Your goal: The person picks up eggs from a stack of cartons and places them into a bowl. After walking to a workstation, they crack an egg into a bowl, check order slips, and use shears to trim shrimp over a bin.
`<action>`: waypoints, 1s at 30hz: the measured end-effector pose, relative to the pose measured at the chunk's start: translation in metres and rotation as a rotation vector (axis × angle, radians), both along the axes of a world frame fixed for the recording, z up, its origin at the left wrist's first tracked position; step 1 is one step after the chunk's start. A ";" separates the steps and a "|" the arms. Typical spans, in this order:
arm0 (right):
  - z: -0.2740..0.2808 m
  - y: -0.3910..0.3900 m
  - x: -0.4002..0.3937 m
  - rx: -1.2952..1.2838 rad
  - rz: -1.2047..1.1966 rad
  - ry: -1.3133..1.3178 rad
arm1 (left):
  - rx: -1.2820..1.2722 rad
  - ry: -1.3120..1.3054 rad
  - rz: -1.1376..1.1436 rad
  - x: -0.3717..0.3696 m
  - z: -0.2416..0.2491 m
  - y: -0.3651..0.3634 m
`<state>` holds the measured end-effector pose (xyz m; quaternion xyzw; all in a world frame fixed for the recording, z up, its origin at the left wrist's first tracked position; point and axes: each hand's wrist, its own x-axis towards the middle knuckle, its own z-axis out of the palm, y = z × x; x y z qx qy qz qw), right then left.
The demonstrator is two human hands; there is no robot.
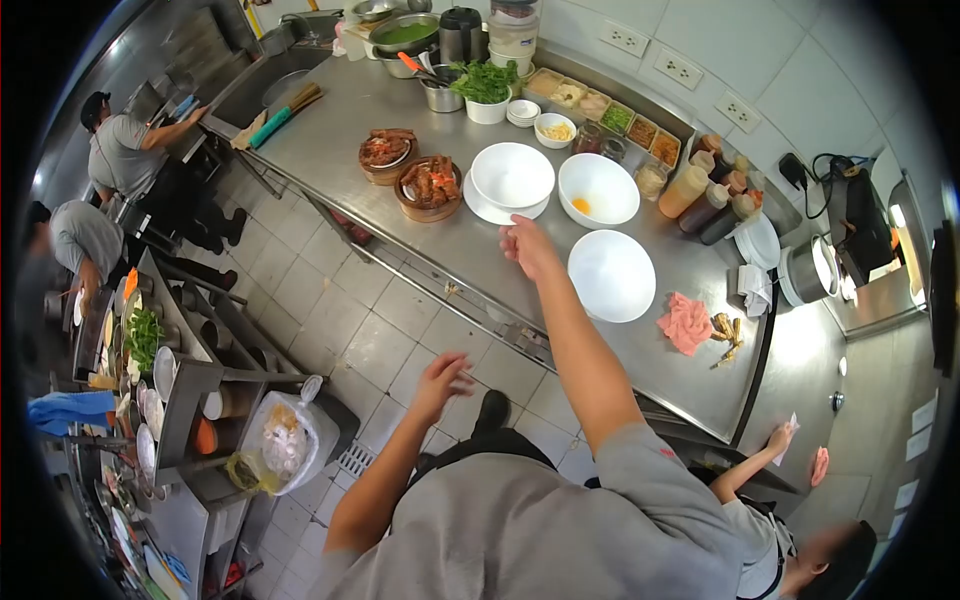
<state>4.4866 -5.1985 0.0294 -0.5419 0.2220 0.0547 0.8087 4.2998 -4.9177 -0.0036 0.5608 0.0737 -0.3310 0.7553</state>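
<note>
Here, the person's right hand [530, 248] reaches over the steel counter [345, 105] at the near edge of a white plate [478, 207] with a bowl [513, 174] sitting on it; whether the fingers grip the plate cannot be told. The left hand [440, 387], loosely curled and free, hangs over the tiled floor [365, 335]. Two more bowls [612, 277] stand beside the plate.
</note>
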 end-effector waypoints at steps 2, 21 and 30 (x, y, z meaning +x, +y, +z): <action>-0.021 0.005 0.026 0.002 -0.055 0.047 | 0.092 0.059 0.162 -0.041 -0.036 0.078; -0.016 0.032 0.026 0.031 -0.078 -0.024 | 0.683 0.656 0.838 -0.540 -0.128 0.331; -0.005 0.060 0.008 -0.069 -0.027 0.037 | 0.610 0.466 0.852 -0.430 -0.129 0.327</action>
